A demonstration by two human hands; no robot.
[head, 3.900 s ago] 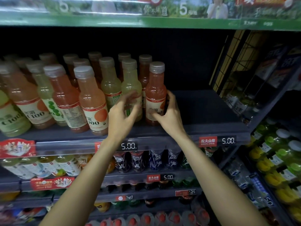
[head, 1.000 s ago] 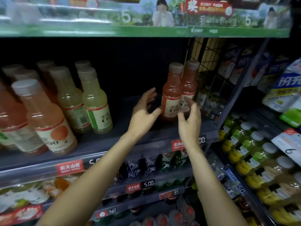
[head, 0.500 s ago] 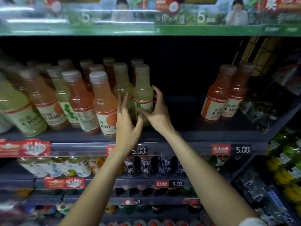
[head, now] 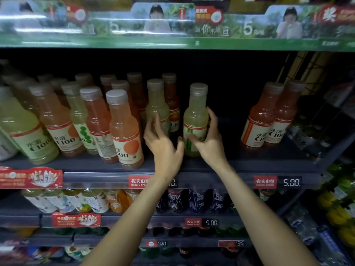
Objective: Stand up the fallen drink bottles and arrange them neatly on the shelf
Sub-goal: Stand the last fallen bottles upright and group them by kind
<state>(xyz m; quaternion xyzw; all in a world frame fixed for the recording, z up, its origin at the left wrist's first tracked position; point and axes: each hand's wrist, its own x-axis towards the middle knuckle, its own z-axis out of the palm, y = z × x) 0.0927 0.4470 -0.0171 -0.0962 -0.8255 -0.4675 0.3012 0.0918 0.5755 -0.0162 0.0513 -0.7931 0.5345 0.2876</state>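
The right hand (head: 208, 143) grips a pale yellow-green drink bottle (head: 196, 120), which stands upright on the dark shelf (head: 249, 160) just right of the crowded bottle group. The left hand (head: 163, 144) is open, its straight fingers touching a second yellow-green bottle (head: 157, 106). Two orange-red bottles (head: 269, 120) stand upright together, well apart to the right.

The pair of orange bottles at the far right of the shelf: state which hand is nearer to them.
Right. The right hand grips a yellow-green bottle left of the orange pair, a gap between. The left hand is farther left, fingers at another yellow-green bottle.
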